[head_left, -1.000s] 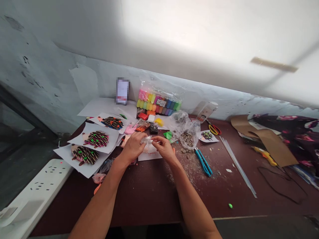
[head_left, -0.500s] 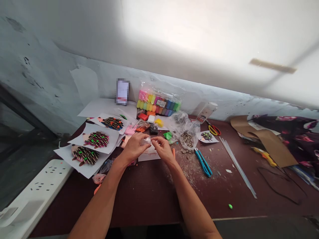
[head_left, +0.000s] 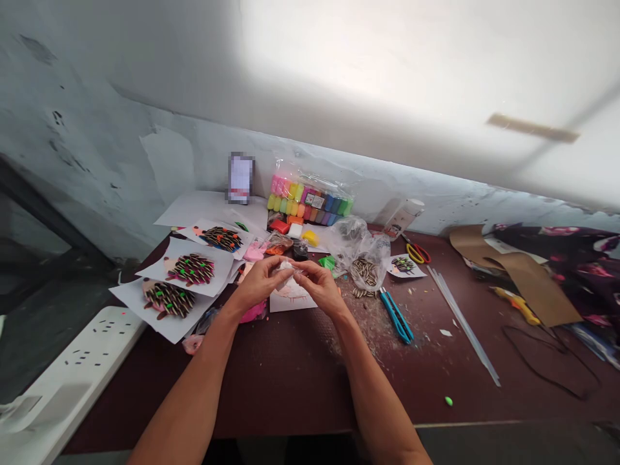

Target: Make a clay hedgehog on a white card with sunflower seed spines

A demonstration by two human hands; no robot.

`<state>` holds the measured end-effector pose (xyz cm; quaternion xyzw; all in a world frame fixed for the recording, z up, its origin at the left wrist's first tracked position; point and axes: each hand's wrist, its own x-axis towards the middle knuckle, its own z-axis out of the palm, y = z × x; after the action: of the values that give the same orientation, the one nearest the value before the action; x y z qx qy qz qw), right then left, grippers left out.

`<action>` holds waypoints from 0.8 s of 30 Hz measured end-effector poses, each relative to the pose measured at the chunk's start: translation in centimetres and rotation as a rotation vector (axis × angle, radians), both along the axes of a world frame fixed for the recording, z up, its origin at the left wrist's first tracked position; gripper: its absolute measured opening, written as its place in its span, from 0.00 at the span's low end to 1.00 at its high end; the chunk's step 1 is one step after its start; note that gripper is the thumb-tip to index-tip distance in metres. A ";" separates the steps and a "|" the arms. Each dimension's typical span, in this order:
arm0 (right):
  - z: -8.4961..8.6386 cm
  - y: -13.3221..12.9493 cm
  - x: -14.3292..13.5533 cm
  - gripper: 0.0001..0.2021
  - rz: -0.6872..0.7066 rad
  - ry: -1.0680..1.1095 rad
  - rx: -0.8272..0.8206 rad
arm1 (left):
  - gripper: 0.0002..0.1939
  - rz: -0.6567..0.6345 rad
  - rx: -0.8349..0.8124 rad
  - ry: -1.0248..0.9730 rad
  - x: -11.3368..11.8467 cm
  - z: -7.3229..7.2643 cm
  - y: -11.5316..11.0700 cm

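Note:
My left hand (head_left: 259, 281) and my right hand (head_left: 320, 284) meet at the middle of the table, fingers closed on a crinkled clear plastic wrapper (head_left: 285, 266). Something whitish shows in the wrapper; its kind is hard to make out. Under the hands lies a white sheet with a partly coloured drawing (head_left: 293, 302). To the left are paper hedgehogs covered in striped seeds with green dots (head_left: 190, 268). Just beyond the hands sit small packs of modelling clay, among them red (head_left: 279, 226), yellow (head_left: 310, 238) and green (head_left: 327, 262).
A bag of striped seeds (head_left: 364, 271) lies right of the hands, near a blue utility knife (head_left: 397, 316), scissors (head_left: 417, 251) and glue sticks (head_left: 462, 326). A power strip (head_left: 82, 361) occupies the left edge. A yellow glue gun (head_left: 517, 306) with a cord is far right.
My fingers have drawn closer together around the wrapper, and the right hand now grips it too. The view has shifted slightly; the table things stay put.

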<state>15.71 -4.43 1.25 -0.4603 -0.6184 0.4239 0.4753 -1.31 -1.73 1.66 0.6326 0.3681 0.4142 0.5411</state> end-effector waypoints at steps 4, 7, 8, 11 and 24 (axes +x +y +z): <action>-0.2 0.0 0.0 0.10 -0.061 -0.047 0.090 | 0.22 -0.023 -0.054 -0.022 -0.1 0.1 0.1; -0.2 0.0 -0.1 0.07 -0.067 -0.078 0.137 | 0.21 0.037 -0.049 -0.021 -0.1 0.1 0.1; -0.2 0.0 -0.1 0.06 -0.068 -0.090 0.147 | 0.21 0.056 -0.046 -0.022 0.0 0.1 0.2; 0.0 -0.1 -0.2 0.07 -0.092 -0.144 0.170 | 0.21 0.106 -0.022 -0.001 0.1 0.3 0.1; 0.8 -0.7 -0.5 0.09 -0.213 -0.161 0.139 | 0.18 0.188 -0.068 -0.179 0.7 0.6 -0.2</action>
<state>15.22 -5.14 2.07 -0.5216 -0.6302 0.2891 0.4972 -0.61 -1.97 2.23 0.5369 0.3899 0.5053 0.5517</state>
